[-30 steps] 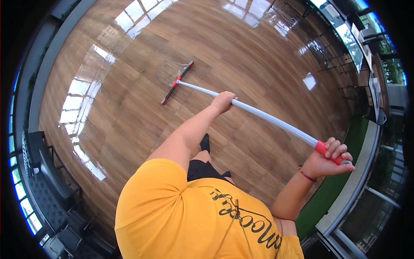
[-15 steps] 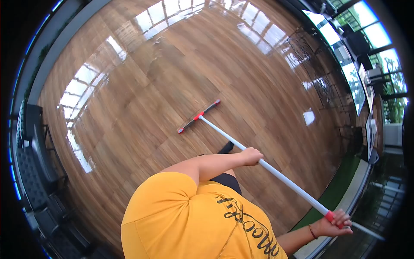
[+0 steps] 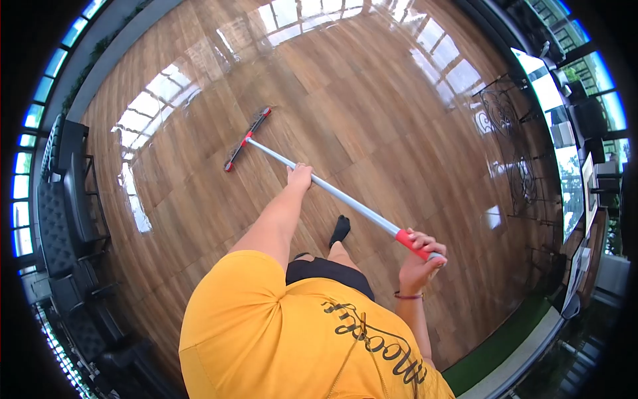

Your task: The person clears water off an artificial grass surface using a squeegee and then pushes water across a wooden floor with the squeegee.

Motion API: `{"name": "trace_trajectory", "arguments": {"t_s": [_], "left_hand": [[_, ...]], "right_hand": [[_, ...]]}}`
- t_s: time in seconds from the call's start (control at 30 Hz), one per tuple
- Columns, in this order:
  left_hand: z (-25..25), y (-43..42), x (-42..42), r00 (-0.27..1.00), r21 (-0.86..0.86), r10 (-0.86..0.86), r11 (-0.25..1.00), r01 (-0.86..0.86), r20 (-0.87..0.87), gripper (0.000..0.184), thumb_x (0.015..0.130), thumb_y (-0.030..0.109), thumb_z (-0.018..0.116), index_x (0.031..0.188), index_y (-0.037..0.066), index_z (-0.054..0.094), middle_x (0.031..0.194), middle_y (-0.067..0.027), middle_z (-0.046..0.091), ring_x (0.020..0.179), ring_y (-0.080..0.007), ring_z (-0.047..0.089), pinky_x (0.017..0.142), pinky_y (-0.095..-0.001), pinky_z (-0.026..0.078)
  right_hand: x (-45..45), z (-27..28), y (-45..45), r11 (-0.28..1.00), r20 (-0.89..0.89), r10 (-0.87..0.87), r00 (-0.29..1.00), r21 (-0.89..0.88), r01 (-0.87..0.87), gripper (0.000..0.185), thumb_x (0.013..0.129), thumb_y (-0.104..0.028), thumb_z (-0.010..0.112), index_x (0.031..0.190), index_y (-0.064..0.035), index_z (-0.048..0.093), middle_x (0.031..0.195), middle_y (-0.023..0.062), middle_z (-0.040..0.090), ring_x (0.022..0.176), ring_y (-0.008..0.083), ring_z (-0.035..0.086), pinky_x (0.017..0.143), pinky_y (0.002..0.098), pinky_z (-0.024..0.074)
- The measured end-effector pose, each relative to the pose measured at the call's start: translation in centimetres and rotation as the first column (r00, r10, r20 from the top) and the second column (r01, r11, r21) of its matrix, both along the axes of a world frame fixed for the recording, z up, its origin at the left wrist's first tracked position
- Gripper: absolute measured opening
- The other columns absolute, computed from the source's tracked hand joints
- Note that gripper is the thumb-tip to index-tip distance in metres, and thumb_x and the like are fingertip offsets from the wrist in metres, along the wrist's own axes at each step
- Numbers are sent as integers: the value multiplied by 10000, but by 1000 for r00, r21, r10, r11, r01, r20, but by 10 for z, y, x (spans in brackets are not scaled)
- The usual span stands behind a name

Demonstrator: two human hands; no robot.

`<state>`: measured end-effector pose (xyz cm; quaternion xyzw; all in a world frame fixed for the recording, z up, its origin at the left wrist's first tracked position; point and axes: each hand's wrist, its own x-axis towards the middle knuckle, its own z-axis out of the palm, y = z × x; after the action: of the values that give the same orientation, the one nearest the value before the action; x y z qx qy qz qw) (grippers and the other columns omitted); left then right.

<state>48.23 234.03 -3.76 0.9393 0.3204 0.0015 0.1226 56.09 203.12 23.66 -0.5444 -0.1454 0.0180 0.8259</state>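
Observation:
A long-handled floor squeegee [image 3: 345, 198] slants across the view. Its narrow dark head [image 3: 248, 138], with red ends and a red centre joint, rests on the wood floor ahead of me to the left. My left hand [image 3: 300, 175] is closed around the pale grey pole, a short way up from the head. Farther back, my right hand [image 3: 422, 256] wraps the red grip at the pole's top end, close to my right side.
Shiny wood-plank flooring [image 3: 372, 133] reflects windows. Dark tufted seating [image 3: 63, 219] lines the left side. Ornate metal-framed furniture [image 3: 508, 146] and a white-topped table [image 3: 568, 179] stand right. A green strip [image 3: 498, 346] edges the floor lower right. My dark-socked foot [image 3: 340, 229] is below the pole.
The squeegee head has moved forward and left across the floor. My left arm has stretched forward, and my right hand has come inward and forward with the red grip.

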Motion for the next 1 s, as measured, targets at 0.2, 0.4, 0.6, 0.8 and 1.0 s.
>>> {"name": "trace_trajectory", "arguments": {"t_s": [0.2,0.4,0.6,0.8,1.0], "left_hand": [[67,-71,97,929,-302,-349,879,369,122,266,799,390,660,713,138,650,760,-110,642,793,-327,621,696,-429,494],[144,-153,184,733,-435,-667,625,649,136,117,744,201,613,828,157,681,792,-94,676,786,-300,665,634,-445,535],[117,-77,215,749,-339,-601,668,662,278,262,881,352,531,804,159,691,718,-88,664,717,-308,657,623,-439,525],[51,113,214,877,-293,-396,834,468,273,146,772,190,609,886,194,700,847,-86,678,849,-296,653,707,-421,532],[-6,444,118,980,-147,52,986,-81,-193,115,783,177,603,831,166,707,900,-93,658,917,-289,629,728,-396,519]], "right_hand": [[107,102,-74,994,90,-14,996,106,4,496,914,-568,413,761,-98,452,676,28,458,622,154,465,614,337,452],[149,200,-113,988,424,-143,894,113,105,497,932,-540,417,710,-100,483,558,-17,352,538,124,354,554,272,307],[179,174,-31,972,416,-232,879,124,198,487,962,-511,365,714,-108,480,572,0,365,541,122,366,547,272,297],[194,109,154,963,317,-205,926,232,134,472,972,-504,346,686,-137,420,570,-14,342,524,112,334,519,263,293],[117,1,425,988,134,147,980,-71,-139,499,926,-567,352,806,-90,432,716,77,528,743,255,585,795,477,498]]}}
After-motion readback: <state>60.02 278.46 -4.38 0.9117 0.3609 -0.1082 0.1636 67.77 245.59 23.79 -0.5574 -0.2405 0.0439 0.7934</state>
